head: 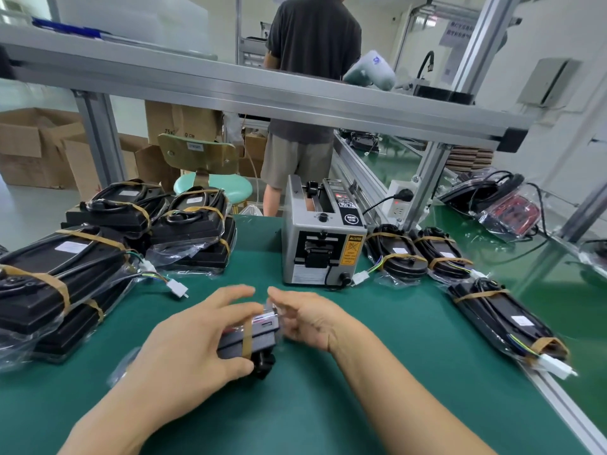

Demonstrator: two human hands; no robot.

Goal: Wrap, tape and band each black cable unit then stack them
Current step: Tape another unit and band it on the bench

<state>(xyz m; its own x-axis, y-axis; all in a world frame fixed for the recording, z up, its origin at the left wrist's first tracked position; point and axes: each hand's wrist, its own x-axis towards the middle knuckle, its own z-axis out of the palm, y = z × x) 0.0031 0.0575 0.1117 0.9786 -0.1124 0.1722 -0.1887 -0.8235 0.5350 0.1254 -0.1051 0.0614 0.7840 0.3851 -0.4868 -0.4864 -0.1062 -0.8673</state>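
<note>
Low in the centre of the frame, on the green mat (295, 405), the left hand (193, 343) grips a black cable unit (259, 336) in clear wrap, its thumb curled under the near end. The right hand (308, 320) is blurred at the far end; I cannot tell whether it pinches anything. One tan band (247, 339) crosses the unit. The risk, I judge, is the band snapping off or the slack wrap slipping, since the grip covers only one end.
</note>
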